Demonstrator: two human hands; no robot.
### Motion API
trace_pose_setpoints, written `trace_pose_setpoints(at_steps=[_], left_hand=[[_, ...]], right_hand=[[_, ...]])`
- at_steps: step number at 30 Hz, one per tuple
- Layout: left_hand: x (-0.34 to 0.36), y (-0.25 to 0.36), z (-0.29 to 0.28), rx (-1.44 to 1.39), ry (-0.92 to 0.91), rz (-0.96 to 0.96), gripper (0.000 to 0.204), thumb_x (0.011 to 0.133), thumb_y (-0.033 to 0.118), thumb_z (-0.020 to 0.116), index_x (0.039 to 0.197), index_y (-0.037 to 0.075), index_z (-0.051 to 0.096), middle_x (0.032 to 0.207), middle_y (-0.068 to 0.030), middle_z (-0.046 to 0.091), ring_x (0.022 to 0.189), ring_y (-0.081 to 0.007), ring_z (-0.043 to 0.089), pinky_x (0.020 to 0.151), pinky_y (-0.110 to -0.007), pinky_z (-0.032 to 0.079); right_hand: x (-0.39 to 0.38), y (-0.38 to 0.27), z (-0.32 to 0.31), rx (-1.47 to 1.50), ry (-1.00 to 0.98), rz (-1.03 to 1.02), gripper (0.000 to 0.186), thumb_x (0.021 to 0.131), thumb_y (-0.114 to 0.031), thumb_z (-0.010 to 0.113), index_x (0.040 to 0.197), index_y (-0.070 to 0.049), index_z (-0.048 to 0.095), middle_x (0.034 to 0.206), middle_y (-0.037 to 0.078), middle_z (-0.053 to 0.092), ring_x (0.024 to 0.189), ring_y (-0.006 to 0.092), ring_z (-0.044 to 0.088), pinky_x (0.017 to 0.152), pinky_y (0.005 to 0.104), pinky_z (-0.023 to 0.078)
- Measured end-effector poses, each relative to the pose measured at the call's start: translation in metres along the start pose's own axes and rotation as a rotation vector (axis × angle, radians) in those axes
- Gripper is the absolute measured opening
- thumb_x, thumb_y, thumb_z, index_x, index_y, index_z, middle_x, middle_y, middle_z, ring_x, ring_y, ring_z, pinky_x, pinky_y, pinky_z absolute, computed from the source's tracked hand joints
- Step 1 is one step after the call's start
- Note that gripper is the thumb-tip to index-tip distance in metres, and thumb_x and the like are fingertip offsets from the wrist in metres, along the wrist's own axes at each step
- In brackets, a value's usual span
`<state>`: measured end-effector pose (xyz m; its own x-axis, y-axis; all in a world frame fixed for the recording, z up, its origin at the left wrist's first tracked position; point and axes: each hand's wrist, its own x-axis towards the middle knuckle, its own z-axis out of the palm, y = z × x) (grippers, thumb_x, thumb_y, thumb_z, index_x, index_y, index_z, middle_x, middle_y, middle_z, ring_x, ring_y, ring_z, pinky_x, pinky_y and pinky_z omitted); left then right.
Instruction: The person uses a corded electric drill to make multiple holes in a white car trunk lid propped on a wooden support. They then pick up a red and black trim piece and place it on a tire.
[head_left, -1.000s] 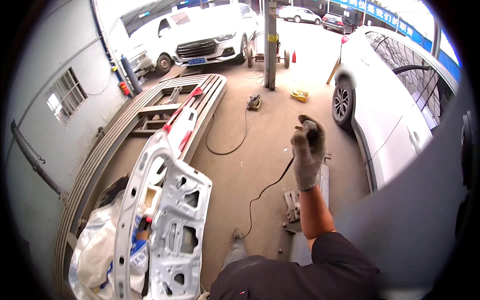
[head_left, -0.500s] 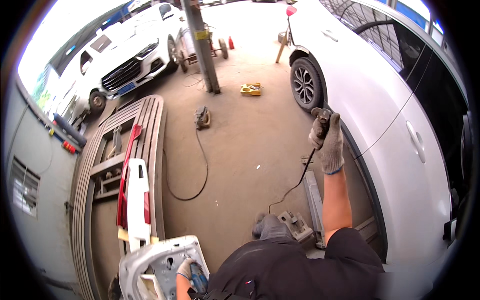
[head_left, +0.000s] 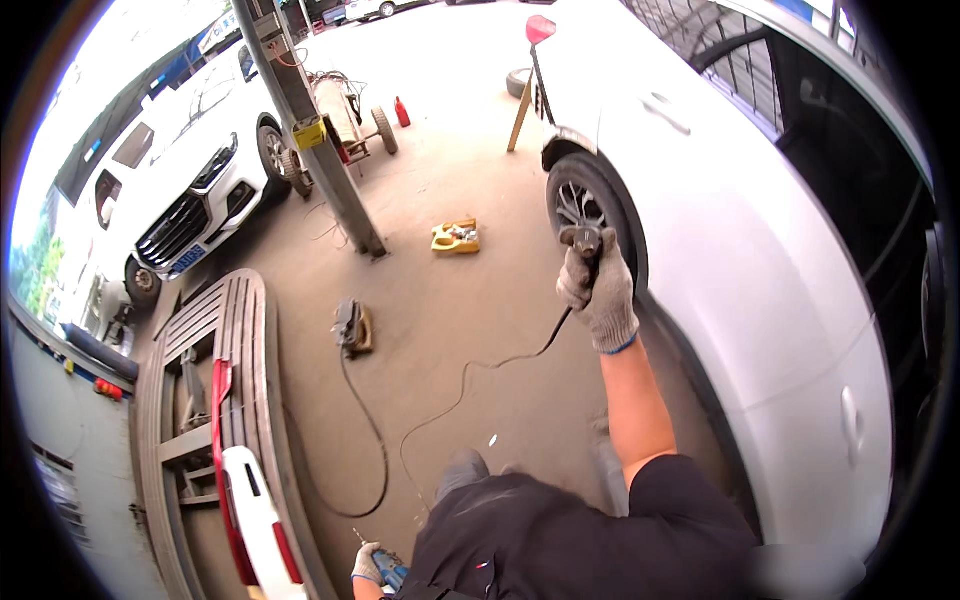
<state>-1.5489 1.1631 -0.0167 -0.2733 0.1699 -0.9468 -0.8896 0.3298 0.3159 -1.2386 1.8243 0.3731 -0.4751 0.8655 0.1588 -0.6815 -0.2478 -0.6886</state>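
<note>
Raised in front of me, my right hand (head_left: pixel 600 295), in a pale knit work glove, is closed round the dark plug (head_left: pixel 584 240) of a black power cord (head_left: pixel 490 363). The cord sags from that fist to the floor and runs back toward my legs. Beyond the plug is the front wheel (head_left: pixel 580 203) of the white car (head_left: pixel 740 250) on my right. Low at the lower edge, my gloved left hand (head_left: pixel 367 563) grips a blue power drill (head_left: pixel 392 573), partly cut off by the frame. A thin bit sticks out ahead of it.
To the left lies a slatted metal platform (head_left: pixel 262 370) bearing red and white car trim (head_left: pixel 255 500). A sander-like tool (head_left: pixel 352 326) with a hose and a yellow tray (head_left: pixel 456 237) rest on the floor. A metal post (head_left: pixel 335 190) stands ahead; another white car (head_left: pixel 190 190) is parked far left.
The view has shifted forward along the car. My left hand and drill have come away from the grey metal panel, now out of frame. More of the cord hangs stretched out from my right hand.
</note>
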Motion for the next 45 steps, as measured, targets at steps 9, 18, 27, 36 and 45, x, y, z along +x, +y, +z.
trace_pose_setpoints(at_steps=[9,18,27,36,45], left_hand=[[0.088,0.181,0.302,0.104,0.090,-0.219,0.020,0.087,0.024,0.064,0.081,0.007,0.056,0.073,-0.0146,0.063,0.064,-0.0361,0.061,0.065,-0.052,0.053],[0.083,0.536,0.606,0.173,-0.046,0.123,0.017,0.083,0.016,0.068,0.091,0.006,0.057,0.074,-0.0120,0.062,0.062,-0.0291,0.063,0.061,-0.048,0.057],[0.148,0.675,0.845,0.154,-0.049,0.024,0.013,0.081,0.016,0.069,0.085,0.007,0.060,0.071,-0.0126,0.065,0.059,-0.0293,0.064,0.059,-0.046,0.056],[0.171,0.602,1.005,-0.191,0.066,-0.135,0.013,0.090,0.017,0.067,0.085,0.006,0.061,0.079,-0.0099,0.067,0.070,-0.0258,0.067,0.067,-0.041,0.057],[0.347,0.677,1.124,-0.609,0.056,-0.003,0.016,0.087,0.023,0.067,0.088,0.009,0.061,0.081,-0.0106,0.066,0.073,-0.0276,0.066,0.071,-0.043,0.057]], right_hand=[[0.308,-0.044,-0.051,-0.108,-0.102,-0.149,0.062,0.103,-0.057,0.047,0.117,0.002,0.063,0.058,-0.004,0.031,0.043,0.0078,0.025,0.039,0.0253,0.022],[0.618,-0.108,-0.058,-0.479,-0.100,-0.687,0.037,0.094,-0.007,0.064,0.126,0.008,0.058,0.073,-0.001,0.051,0.053,0.0044,0.035,0.047,0.0212,0.026],[0.976,-0.129,-0.147,-0.354,-0.316,-0.730,0.024,0.100,-0.013,0.059,0.115,0.006,0.059,0.067,-0.003,0.039,0.055,0.0069,0.032,0.049,0.0234,0.025],[1.300,0.001,-0.083,-0.447,-0.619,-0.371,0.032,0.102,-0.026,0.061,0.123,-0.001,0.063,0.094,0.004,0.068,0.070,0.0074,0.056,0.055,0.0205,0.042],[1.472,0.313,-0.029,-0.602,-0.856,0.185,0.015,0.097,-0.011,0.063,0.107,-0.001,0.069,0.088,0.003,0.071,0.066,0.0066,0.058,0.059,0.0231,0.048]])
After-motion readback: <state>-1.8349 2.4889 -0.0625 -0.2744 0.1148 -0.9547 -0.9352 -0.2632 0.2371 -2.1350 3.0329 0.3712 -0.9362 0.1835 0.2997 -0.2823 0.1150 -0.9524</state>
